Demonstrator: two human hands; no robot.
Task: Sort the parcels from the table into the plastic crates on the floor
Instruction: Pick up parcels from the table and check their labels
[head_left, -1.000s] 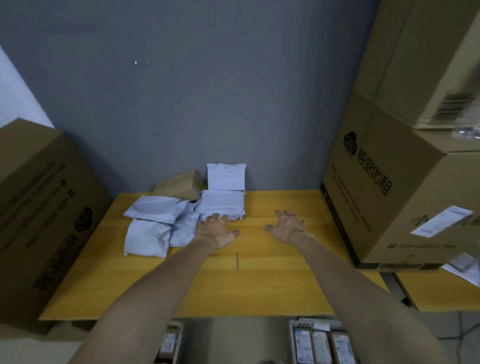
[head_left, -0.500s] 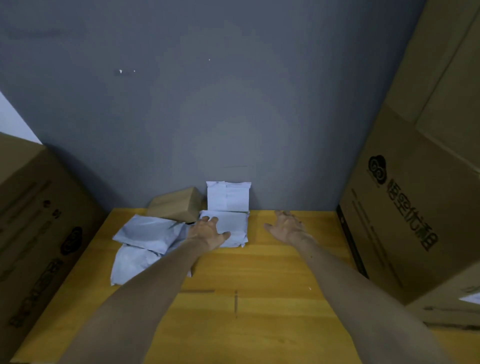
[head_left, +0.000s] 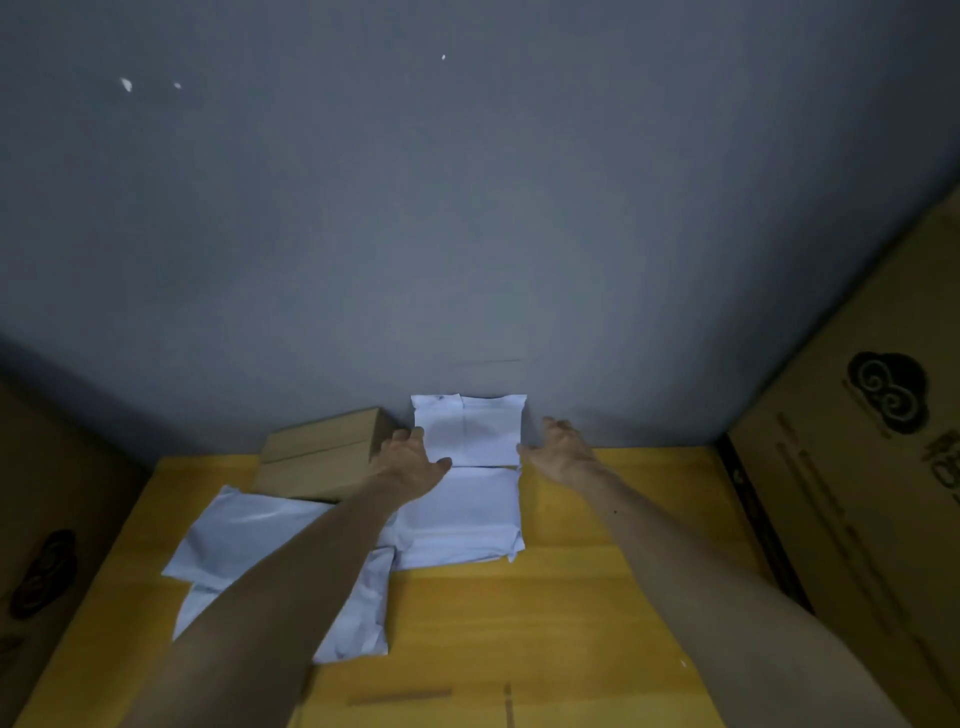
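Observation:
Several white poly-bag parcels lie on the yellow wooden table (head_left: 597, 597). One white parcel (head_left: 470, 428) stands upright against the grey wall. My left hand (head_left: 410, 460) reaches to its left edge with fingers spread, and my right hand (head_left: 563, 452) is at its right edge, also open. A flat white parcel (head_left: 462, 519) lies in front of the upright one. Two more white parcels (head_left: 244, 535) overlap under my left forearm. A small brown cardboard box (head_left: 322, 452) sits at the back left. No crates are in view.
A large cardboard carton (head_left: 857, 467) stands on the table's right side, and another carton (head_left: 47, 519) borders the left. The grey wall (head_left: 467, 208) closes off the back of the table.
Both hands moved forward from the table's middle to the two sides of the upright parcel by the wall. The view tilted up, so the floor dropped out of sight.

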